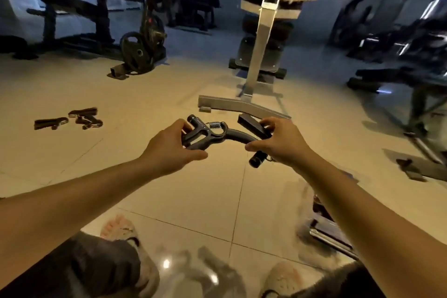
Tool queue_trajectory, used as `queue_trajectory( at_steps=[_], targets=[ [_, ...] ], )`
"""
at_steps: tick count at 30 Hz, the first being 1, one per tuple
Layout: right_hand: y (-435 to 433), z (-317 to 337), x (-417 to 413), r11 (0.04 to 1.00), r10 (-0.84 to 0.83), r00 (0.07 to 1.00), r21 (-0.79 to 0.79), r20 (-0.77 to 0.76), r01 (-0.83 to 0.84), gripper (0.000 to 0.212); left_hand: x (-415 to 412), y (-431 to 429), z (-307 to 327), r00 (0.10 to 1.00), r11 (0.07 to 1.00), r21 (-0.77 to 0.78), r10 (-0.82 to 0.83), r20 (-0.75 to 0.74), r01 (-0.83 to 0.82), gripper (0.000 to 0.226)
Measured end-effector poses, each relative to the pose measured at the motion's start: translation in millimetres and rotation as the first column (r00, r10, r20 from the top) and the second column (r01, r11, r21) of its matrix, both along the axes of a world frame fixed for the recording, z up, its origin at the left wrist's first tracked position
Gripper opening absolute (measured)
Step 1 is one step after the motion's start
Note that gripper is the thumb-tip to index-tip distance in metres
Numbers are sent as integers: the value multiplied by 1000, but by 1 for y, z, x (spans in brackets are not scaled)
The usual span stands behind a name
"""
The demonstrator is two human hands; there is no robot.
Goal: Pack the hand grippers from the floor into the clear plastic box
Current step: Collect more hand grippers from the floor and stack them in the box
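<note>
My left hand (173,146) grips one black hand gripper (205,134) with a metal spring, held in the air above the tiled floor. My right hand (278,141) grips a second black hand gripper (254,126), whose knob end sticks out below the hand. The two grippers overlap between my hands. Several more black hand grippers (70,120) lie on the floor at the left. The clear plastic box (193,271) appears blurred at the bottom between my knees, with dark shapes showing inside.
A silver gym machine base (242,106) stands just beyond my hands. Weight plates (140,53) lean on a rack at the back left. Dark benches and machines (399,80) fill the right side. My shoes and knees frame the bottom.
</note>
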State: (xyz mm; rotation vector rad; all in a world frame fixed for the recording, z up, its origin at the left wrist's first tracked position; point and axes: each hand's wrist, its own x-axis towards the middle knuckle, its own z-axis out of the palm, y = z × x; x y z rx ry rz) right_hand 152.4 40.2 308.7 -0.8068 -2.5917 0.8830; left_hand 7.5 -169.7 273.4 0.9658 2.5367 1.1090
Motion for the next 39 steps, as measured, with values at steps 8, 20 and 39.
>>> queue_trajectory(
  at_steps=[8, 20, 39],
  targets=[
    [70, -8, 157, 960, -261, 965, -93, 32, 263, 72, 107, 110, 3, 960, 955, -102, -281, 2, 280, 59],
    [152, -30, 203, 921, -363, 929, -125, 71, 370, 71, 144, 196, -19, 938, 933, -97, -345, 31, 346, 59],
    [322, -173, 201, 829, -489, 814, -124, 314, 545, 70, 122, 382, -100, 906, 868, -285, -423, 6, 407, 58]
  ],
)
